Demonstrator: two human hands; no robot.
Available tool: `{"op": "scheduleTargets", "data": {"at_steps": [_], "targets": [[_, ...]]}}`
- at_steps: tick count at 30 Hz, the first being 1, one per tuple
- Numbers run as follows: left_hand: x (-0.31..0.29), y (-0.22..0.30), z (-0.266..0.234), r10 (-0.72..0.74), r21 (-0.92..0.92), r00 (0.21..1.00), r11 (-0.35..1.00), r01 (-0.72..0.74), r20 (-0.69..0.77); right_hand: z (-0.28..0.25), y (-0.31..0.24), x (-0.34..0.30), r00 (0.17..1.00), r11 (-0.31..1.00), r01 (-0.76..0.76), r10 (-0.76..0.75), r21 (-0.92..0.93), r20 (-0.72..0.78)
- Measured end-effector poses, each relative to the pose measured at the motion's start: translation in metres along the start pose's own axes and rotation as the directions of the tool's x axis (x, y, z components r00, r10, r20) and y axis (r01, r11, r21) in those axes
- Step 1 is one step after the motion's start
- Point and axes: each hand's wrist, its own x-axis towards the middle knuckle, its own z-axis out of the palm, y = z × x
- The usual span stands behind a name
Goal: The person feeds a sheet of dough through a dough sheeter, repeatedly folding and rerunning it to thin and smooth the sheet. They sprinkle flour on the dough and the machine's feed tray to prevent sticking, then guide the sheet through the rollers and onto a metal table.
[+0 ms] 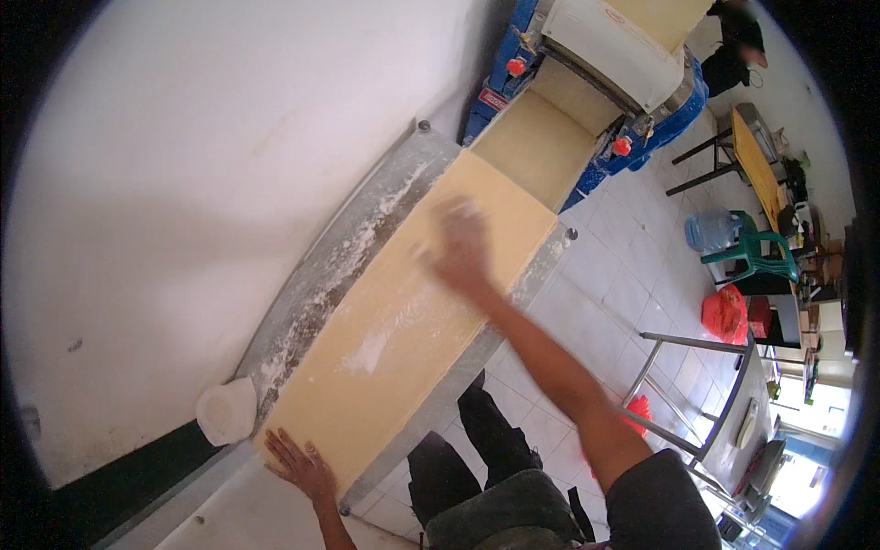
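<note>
A long pale-yellow dough sheet (385,321) lies flat along a metal table (316,266), with a white patch of flour on its middle. My left hand (302,466) rests with fingers spread on the sheet's near-left end. Over the upper part of the sheet is my right hand (458,243), smeared by motion; its thumb side shows, but the fingers are too blurred to read. Whether it touches the dough or holds flour cannot be told. The sheet's far end meets a blue-and-white dough roller machine (605,55) with red knobs.
Loose flour lies on the table's wall side. A white tub (226,411) stands at the table's near-left corner, against the white wall (165,183). To the right are a metal-framed table (733,412), a green plastic chair (756,252) and a water jug (712,231). A person (733,50) is at the far right.
</note>
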Motion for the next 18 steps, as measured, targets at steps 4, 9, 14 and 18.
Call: {"op": "scheduleTargets", "data": {"at_steps": [4,9,14,18], "targets": [[-0.001,-0.004,0.005,0.0,0.009,1.0,1.0,0.0,-0.007,-0.041,0.092,0.024,0.979,0.943,-0.206,0.197,-0.26,-0.06],[0.0,-0.005,0.005,-0.021,0.005,1.0,1.0,0.021,0.013,0.006,-0.051,-0.035,0.94,0.959,-0.037,-0.063,0.281,0.336],[-0.002,-0.015,0.004,-0.045,0.028,0.997,0.999,0.043,0.07,0.014,0.018,0.065,1.0,1.0,-0.009,0.009,0.01,-0.002],[0.0,-0.028,0.012,-0.08,-0.066,0.997,0.995,0.079,-0.01,-0.024,0.129,0.098,0.978,0.911,-0.058,-0.031,-0.408,-0.208]]}}
